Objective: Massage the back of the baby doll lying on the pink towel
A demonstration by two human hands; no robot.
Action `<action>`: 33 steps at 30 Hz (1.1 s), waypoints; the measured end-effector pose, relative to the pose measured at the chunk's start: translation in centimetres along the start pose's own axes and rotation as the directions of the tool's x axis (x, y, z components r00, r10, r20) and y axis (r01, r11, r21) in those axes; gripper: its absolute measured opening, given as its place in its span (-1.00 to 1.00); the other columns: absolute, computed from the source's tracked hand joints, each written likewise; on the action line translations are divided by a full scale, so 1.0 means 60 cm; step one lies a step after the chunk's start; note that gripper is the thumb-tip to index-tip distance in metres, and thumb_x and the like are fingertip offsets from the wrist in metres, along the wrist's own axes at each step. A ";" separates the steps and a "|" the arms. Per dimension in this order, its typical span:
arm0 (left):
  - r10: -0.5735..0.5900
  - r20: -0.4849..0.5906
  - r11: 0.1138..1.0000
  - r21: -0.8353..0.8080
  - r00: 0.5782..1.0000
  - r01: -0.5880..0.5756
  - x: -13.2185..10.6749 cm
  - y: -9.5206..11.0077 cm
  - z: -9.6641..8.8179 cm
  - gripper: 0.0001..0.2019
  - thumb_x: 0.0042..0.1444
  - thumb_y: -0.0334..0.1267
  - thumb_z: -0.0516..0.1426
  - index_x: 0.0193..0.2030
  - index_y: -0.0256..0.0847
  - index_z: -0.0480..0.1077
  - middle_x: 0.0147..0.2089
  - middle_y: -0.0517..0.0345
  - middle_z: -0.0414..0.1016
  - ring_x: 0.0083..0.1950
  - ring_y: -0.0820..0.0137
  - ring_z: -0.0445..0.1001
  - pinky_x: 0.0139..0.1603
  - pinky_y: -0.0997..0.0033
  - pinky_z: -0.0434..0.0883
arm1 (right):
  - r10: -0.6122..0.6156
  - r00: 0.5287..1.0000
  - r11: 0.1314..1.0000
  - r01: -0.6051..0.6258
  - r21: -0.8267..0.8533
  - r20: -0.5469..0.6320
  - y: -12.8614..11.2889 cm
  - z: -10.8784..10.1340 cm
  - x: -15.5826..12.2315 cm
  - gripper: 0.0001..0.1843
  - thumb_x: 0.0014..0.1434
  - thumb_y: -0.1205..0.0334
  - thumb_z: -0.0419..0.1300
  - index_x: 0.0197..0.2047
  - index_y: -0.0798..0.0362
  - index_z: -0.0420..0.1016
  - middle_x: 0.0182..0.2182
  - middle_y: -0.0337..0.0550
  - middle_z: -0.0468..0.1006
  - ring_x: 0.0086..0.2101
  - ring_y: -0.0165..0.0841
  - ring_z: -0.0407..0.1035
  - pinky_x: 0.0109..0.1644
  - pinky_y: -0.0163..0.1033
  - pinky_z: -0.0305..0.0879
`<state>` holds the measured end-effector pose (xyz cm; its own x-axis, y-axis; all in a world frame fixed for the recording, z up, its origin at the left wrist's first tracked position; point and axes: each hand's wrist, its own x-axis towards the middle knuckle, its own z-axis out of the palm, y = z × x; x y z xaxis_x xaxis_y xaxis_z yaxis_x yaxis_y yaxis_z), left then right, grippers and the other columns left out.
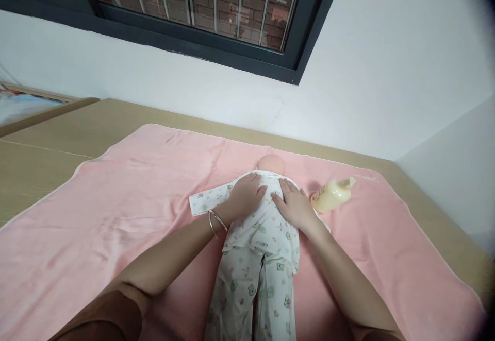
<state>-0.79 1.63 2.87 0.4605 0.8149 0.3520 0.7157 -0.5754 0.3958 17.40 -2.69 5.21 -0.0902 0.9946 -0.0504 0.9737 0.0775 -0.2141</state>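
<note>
A baby doll [271, 164] in a white printed pajama top [266, 222] and matching pants [240, 284] lies on a pink blanket [154, 176], its head toward the wall. Flat on the top's upper left side rests my left hand [247, 195], a bangle at its wrist. My right hand [294, 204] lies on the upper right side, fingers extended. Both hands are open and touch the cloth. One sleeve [211, 199] stretches out to the left; the other is mostly hidden under my right arm. Beside my right hand is a pale yellow pump bottle [332, 195].
The blanket covers much of a wooden surface [69, 130] that meets a white wall [193, 83]. Above is a dark-framed window [201, 32] with metal bars. A wood-edged compartment [31, 106] with pale fabric is at the far left.
</note>
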 end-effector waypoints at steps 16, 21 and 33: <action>-0.024 0.051 0.996 0.092 0.998 0.019 -0.011 0.014 -0.011 -0.66 0.44 -0.17 -0.07 0.12 -0.28 0.41 0.15 -0.17 0.55 0.24 0.12 0.48 0.28 0.07 0.41 | 0.024 0.975 0.990 -0.054 -0.133 -0.221 -0.025 0.011 -0.027 -0.49 0.50 0.04 -0.10 0.27 0.17 0.42 0.18 0.17 0.57 0.25 -0.03 0.38 0.47 0.30 -0.15; -0.026 0.064 0.993 0.117 0.998 0.019 -0.007 0.013 -0.007 -0.65 0.43 -0.19 -0.03 0.16 -0.37 0.40 0.22 -0.23 0.50 0.29 0.07 0.42 0.34 0.03 0.34 | -0.030 0.990 0.995 0.017 -0.093 -0.140 -0.008 0.016 -0.001 -0.40 0.50 0.13 -0.15 0.48 0.23 0.14 0.41 0.19 0.28 0.41 -0.02 0.11 0.47 0.25 -0.06; -0.014 0.122 0.964 0.266 0.992 -0.019 -0.027 0.045 -0.028 -0.65 0.44 -0.22 -0.04 0.12 -0.40 0.46 0.16 -0.27 0.54 0.20 0.05 0.50 0.25 0.07 0.38 | -0.072 0.980 0.977 0.031 -0.211 -0.187 -0.035 0.005 -0.047 -0.48 0.49 0.12 -0.09 0.30 0.23 0.41 0.13 0.20 0.60 0.16 -0.08 0.46 0.50 0.17 -0.20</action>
<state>-0.49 -1.36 4.82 0.5113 0.8251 0.2403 0.8204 -0.5519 0.1494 15.55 -5.69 5.51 -0.1191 0.9817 0.1489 0.9926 0.1212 -0.0053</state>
